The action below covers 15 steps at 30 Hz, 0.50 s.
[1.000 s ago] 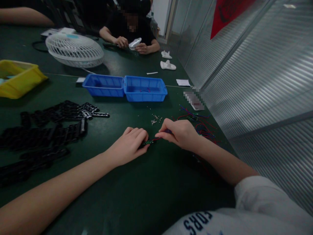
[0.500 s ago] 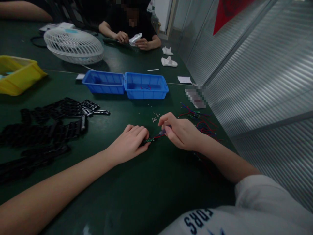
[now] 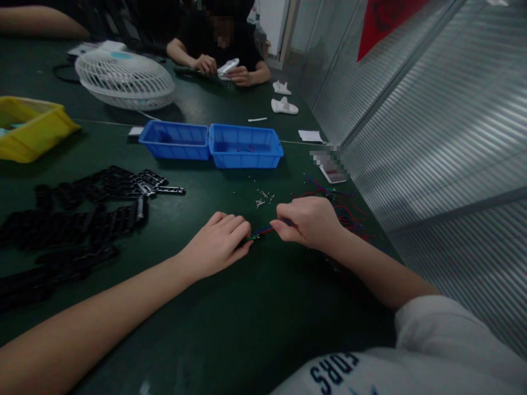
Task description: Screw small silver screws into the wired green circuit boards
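My left hand (image 3: 222,241) rests on the green table, fingers closed around a small green circuit board (image 3: 255,237). Only the board's right end shows; the rest lies under my fingers. Red and blue wires (image 3: 264,229) run from it to my right hand (image 3: 310,222), which is curled shut on them. The wires' far ends are hidden in my fist. Just beyond my hands lies a scatter of tiny screws (image 3: 261,201). To the right of my right hand is a tangle of red and blue wires (image 3: 349,216) with small boards among them.
Many black plastic strips (image 3: 94,219) are heaped at left. Two blue bins (image 3: 247,159) stand side by side ahead, a yellow bin (image 3: 45,134) far left. Behind them are a white fan (image 3: 123,79), white plastic parts (image 3: 284,106) and a person (image 3: 206,65) handling another. A phone-like object (image 3: 332,167) lies right.
My right hand has turned and closed into a fist on the wires, which now stretch straight from the board. My left hand has stayed in place.
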{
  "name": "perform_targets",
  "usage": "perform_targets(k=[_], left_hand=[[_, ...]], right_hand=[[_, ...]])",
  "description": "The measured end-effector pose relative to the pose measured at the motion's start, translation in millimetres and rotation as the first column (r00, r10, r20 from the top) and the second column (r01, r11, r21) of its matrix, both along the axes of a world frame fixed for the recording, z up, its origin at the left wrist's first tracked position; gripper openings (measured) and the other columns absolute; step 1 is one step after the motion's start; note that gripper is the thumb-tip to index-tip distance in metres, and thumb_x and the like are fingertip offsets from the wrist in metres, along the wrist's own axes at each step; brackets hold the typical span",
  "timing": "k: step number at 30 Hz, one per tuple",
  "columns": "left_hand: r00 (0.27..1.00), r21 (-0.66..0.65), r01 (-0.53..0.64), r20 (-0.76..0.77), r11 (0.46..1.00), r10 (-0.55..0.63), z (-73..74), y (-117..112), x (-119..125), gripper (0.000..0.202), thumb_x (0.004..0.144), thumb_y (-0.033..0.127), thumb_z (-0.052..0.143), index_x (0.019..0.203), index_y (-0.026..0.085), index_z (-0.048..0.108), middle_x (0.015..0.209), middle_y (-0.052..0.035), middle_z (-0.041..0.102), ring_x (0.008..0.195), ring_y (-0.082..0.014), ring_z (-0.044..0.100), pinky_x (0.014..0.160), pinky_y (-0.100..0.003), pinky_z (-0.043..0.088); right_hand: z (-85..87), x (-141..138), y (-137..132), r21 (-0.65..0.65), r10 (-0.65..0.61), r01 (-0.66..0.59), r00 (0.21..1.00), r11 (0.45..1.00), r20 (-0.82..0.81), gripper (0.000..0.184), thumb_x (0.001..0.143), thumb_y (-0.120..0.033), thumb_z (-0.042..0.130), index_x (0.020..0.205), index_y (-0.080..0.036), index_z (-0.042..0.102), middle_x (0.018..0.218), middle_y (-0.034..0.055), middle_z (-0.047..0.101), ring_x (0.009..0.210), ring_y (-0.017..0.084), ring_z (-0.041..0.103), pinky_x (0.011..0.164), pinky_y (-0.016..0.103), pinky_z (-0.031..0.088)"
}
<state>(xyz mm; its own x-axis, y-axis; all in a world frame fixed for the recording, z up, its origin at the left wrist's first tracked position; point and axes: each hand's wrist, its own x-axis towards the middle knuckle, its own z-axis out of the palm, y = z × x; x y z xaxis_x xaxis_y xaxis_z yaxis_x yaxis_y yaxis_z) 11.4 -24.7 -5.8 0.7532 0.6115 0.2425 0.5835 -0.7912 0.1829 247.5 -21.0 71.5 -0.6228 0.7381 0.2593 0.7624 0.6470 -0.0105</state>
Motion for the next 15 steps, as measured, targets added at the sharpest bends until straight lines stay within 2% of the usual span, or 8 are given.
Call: perform_targets(k=[2, 5, 10, 15], left_hand=[[1.0, 0.087, 0.006, -0.026, 0.996, -0.004, -0.7, -1.9, -0.1, 0.013, 0.096, 0.03, 0.047, 0.096, 0.018, 0.051, 0.092, -0.004, 0.059, 0.085, -0.021, 0.056, 0.077, -0.037, 0.037], [0.999, 0.219, 0.008, -0.05, 0.976, 0.003, -1.2, -4.7, 0.8, 0.015, 0.097, 0.03, 0.047, 0.095, 0.017, 0.053, 0.092, -0.0046, 0.062, 0.083, -0.0209, 0.057, 0.075, -0.036, 0.038], [0.998, 0.37, 0.043, -0.061, 0.928, -0.022, 1.0, -8.5, 1.9, 0.014, 0.097, 0.025, 0.049, 0.09, 0.016, 0.058, 0.089, -0.0042, 0.066, 0.08, -0.0201, 0.06, 0.073, -0.036, 0.04], [0.999, 0.393, 0.034, -0.031, 0.919, -0.024, 2.7, -8.4, 1.4, 0.016, 0.097, 0.026, 0.05, 0.089, 0.016, 0.059, 0.087, -0.0035, 0.067, 0.079, -0.0194, 0.06, 0.072, -0.035, 0.041]], right_hand=[[3.7, -2.0, -2.6, -0.09, 0.042, -0.047, 0.997, 0.995, -0.059, 0.023, 0.089, -0.032, 0.043, 0.091, -0.018, 0.061, 0.067, 0.0004, 0.061, 0.061, 0.014, 0.055, 0.057, 0.026, 0.029], [7.5, -3.7, -5.7, -0.177, 0.14, -0.167, 0.978, 0.97, -0.155, 0.031, 0.084, -0.019, 0.04, 0.112, -0.015, 0.053, 0.082, 0.002, 0.063, 0.068, 0.013, 0.056, 0.063, 0.024, 0.036], [10.9, -4.2, -9.8, -0.201, 0.214, -0.235, 0.969, 0.951, -0.119, 0.029, 0.086, -0.017, 0.039, 0.113, -0.014, 0.049, 0.08, 0.0007, 0.063, 0.067, 0.012, 0.057, 0.063, 0.024, 0.037], [15.8, -4.6, -16.0, -0.182, 0.241, -0.233, 0.97, 0.955, 0.027, 0.023, 0.093, -0.018, 0.038, 0.112, -0.014, 0.048, 0.074, -0.0005, 0.064, 0.064, 0.013, 0.061, 0.054, 0.024, 0.029]])
